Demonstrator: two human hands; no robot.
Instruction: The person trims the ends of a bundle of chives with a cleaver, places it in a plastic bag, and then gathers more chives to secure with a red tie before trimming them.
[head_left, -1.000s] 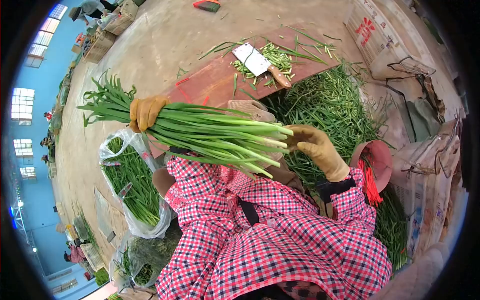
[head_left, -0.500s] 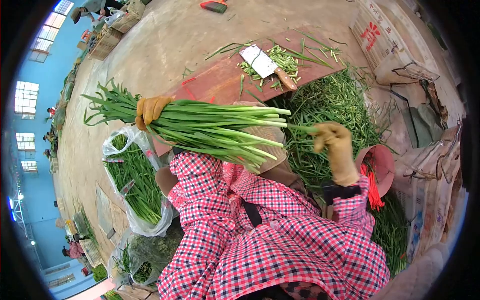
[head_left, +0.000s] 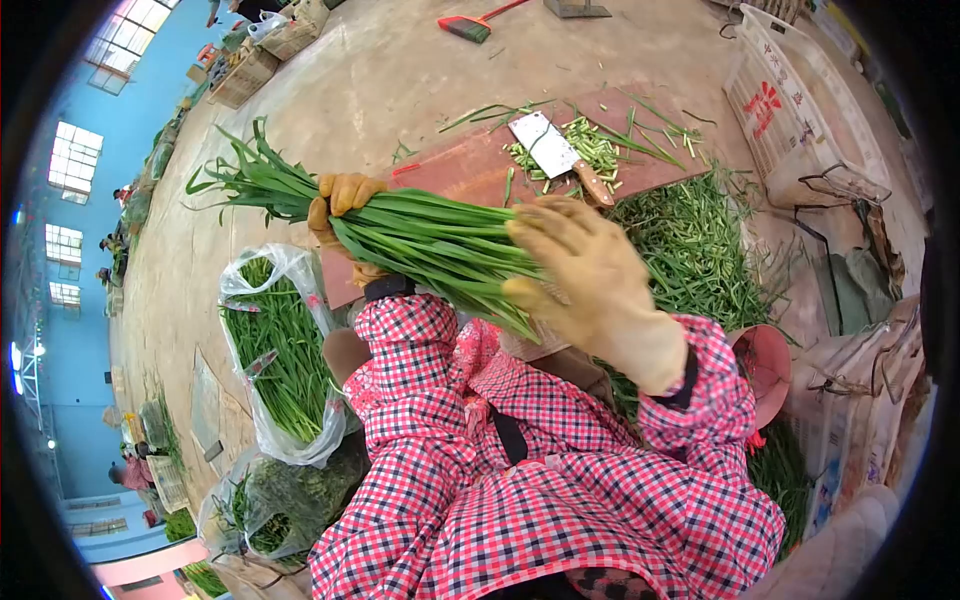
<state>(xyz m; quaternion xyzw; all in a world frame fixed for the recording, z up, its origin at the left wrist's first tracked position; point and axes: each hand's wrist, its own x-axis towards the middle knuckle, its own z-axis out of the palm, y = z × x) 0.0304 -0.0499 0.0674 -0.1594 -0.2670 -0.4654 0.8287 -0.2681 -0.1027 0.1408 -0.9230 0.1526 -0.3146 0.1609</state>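
Before a low reddish-brown wooden table [head_left: 472, 172], the tan-gloved left hand [head_left: 345, 205] clasps a long, green, leafy bundle [head_left: 430, 232] aloft; the tan-gloved right hand [head_left: 590, 285], grip unclenched, meets its end, seemingly evening it; the next pat calls for steady left-hand support.

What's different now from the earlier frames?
The right hand was out to the right, pinching a strand; now it has swung left, spread over the right end of the green bundle. The strand no longer shows; whether it was let go is unclear. Unchanged: the left hand grips the bundle, and the cleaver lies on the board.
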